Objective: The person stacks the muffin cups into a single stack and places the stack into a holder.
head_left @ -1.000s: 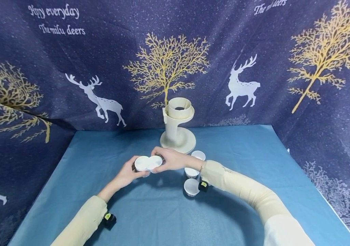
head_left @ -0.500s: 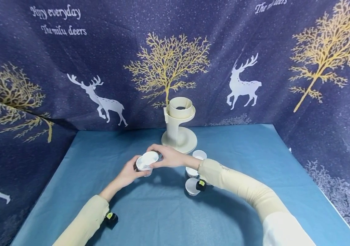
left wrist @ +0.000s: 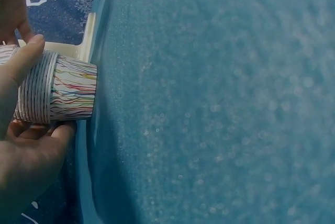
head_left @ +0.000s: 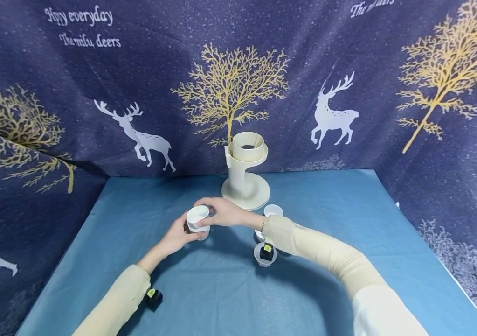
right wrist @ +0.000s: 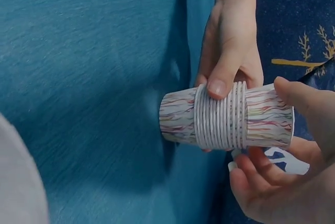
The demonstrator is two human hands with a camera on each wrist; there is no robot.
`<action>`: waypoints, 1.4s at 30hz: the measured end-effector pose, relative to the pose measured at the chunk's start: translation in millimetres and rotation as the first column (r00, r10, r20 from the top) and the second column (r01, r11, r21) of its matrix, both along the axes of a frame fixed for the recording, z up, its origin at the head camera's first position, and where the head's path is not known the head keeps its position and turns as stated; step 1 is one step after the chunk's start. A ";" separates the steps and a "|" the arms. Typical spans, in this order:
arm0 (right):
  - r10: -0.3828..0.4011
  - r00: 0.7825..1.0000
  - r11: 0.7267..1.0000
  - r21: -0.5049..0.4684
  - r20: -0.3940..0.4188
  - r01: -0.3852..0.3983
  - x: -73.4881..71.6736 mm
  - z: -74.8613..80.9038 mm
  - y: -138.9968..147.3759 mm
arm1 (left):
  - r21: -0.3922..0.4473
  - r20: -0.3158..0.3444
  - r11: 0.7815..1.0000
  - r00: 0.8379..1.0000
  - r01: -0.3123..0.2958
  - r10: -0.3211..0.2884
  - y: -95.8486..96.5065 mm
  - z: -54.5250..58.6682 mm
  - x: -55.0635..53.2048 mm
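Observation:
My left hand (head_left: 175,234) grips a stack of nested paper cups (right wrist: 180,118), thumb across the rims and fingers beneath. The stack has white rims and coloured wavy streaks, and it is held over the blue cloth. My right hand (head_left: 223,212) holds one more streaked paper cup (right wrist: 271,119) near its rim, thumb on one side and fingers on the other. The lower end of that cup sits inside the top of the stack, in line with it; its upper half stands out. In the left wrist view, the stack's lowest cup (left wrist: 73,89) points toward the cloth.
Behind the hands stands a cream stand (head_left: 235,179) with a round base and a raised ring holder (head_left: 248,147). Right of the hands, several white cups stand on the cloth, including a near cup (head_left: 259,261) and a far cup (head_left: 273,210), partly hidden by the right forearm.
My right hand has moved left, bringing its cup from beside the stack to over it and down into its mouth. The left hand keeps holding the stack nearly in place.

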State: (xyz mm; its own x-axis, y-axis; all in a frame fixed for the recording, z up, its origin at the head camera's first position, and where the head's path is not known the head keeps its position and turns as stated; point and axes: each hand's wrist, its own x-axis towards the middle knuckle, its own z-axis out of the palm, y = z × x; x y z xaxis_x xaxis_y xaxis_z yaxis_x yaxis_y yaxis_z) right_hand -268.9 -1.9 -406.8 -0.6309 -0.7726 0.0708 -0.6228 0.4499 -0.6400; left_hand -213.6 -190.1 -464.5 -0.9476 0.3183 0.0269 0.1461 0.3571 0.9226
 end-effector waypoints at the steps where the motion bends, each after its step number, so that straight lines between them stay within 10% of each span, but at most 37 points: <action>1: -0.011 1.000 1.000 0.010 0.005 0.011 0.1 0.4 -0.8 | -0.002 0.000 1.000 1.000 0.002 -0.002 1.0 3.8 1.7; 10: -0.072 0.997 0.995 0.078 0.037 0.069 0.8 -2.3 -4.8 | -0.072 -0.026 0.997 1.000 -0.012 0.010 -1.0 -10.4 -8.9; 18: -0.104 0.994 0.988 0.116 -0.018 0.105 7.9 -4.8 -6.0 | -0.127 -0.033 0.992 0.999 -0.015 0.011 5.0 17.6 4.9; 28: -0.118 0.993 0.982 0.143 -0.024 0.120 8.8 -8.8 -6.0 | -0.159 -0.029 0.987 1.000 -0.013 0.009 5.8 18.8 7.2; 42: -0.145 0.983 0.984 -0.084 0.117 0.155 0.8 8.2 29.1 | -0.155 -0.047 0.985 0.997 -0.073 0.066 -0.8 -11.1 -10.0</action>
State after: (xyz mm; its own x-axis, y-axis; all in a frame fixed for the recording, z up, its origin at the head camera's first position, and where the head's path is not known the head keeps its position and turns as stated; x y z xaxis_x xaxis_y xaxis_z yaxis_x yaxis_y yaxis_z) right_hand -268.1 27.2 -398.5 -0.7468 -0.6622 0.0617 -0.4766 0.4682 -0.7441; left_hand -223.6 -190.9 -475.6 -0.9667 0.2551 0.0214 0.1526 0.5072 0.8482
